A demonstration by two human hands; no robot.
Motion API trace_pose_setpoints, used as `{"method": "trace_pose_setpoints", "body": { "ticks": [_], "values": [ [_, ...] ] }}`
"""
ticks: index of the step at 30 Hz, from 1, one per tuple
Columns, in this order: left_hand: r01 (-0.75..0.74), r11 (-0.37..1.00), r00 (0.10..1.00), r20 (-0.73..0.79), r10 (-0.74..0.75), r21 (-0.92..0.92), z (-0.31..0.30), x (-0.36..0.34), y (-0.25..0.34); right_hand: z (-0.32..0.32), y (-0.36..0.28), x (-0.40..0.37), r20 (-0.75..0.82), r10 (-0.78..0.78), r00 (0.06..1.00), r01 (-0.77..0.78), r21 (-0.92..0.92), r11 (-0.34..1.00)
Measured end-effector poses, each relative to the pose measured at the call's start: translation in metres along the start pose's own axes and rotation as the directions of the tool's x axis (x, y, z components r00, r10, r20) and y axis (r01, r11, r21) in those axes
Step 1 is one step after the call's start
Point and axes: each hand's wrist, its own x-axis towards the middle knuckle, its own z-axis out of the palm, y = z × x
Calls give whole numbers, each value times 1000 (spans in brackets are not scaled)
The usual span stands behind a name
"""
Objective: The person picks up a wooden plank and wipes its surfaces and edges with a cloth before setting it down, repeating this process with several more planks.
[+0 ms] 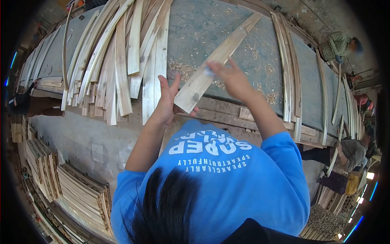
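Item, nearest the camera: my dark hair (166, 203), over my blue shirt (239, 179).

Item: one plank (215, 59), slanting across the bench (195, 24), far end at the far edge, near end jutting past the near edge.

Item: my left hand (164, 103), unclenched, thumb and forefinger raised, lower fingers under the plank's near end.

Item: my right hand (233, 79), blurred, over the plank's middle; a small pale thing (208, 71) shows at its fingers, but whether they grip it or the wood I cannot tell.

Item: wood strips (122, 61), heaped to the left, ends hanging over the near edge; more strips (286, 69) to the right.

Item: shavings (272, 96), loose beside the plank.

Hazards, in my judgement: a splinter, should my right fingers drag along rough grain; a dropped near end, should my open left hand slip; a skidding plank, should shavings lie beneath it.
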Motion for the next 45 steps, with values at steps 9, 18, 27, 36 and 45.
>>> {"method": "trace_pose_setpoints", "body": {
  "ticks": [9, 18, 27, 36, 45],
  "values": [
    [-14, 999, 999, 38, 12, 52, 3, -7, -3, -7, -31, -23, 153, -105, 983, 101, 38, 994],
    [-3, 999, 1000, -7, 3, -49, 7, -8, -1, -17, -67, -39, 1, -213, 977, 213, -50, 976],
    [-12, 999, 997, 73, 16, -53, 0, -13, 9, -46, -83, -27, 66, -324, 944, 317, 103, 943],
    [20, 973, 1000, -17, -24, -230, 2, -15, 16, -20, -80, -13, -5, -448, 894, 448, 37, 893],
    [-38, 999, 984, 171, 42, -29, -14, -15, 3, -4, -62, -10, 1, -310, 951, 309, -59, 949]
  ]
}}
